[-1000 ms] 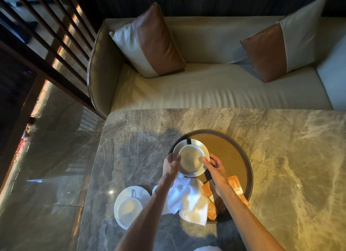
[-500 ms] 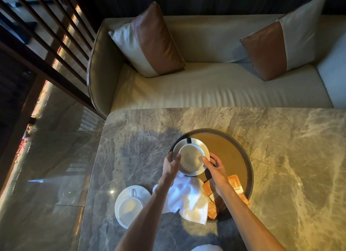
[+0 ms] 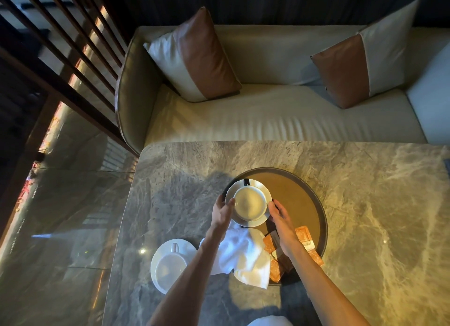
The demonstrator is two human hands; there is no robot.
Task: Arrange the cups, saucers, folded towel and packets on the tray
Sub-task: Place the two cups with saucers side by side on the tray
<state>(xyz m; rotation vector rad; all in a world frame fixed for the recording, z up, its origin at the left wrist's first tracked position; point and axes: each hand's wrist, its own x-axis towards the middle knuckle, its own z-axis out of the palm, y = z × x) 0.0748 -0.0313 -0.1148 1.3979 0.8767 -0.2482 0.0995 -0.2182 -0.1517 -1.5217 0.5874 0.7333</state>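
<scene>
Marble table (image 3: 365, 204): left hand (image 3: 222, 212), right hand (image 3: 280, 216) outstretched, both gripping saucer (image 3: 253, 222) rim over tray (image 3: 304, 204)

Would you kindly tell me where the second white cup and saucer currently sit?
In the head view, the second white cup and saucer sit on the marble table, left of the round brown tray, beside the white towel.
</scene>
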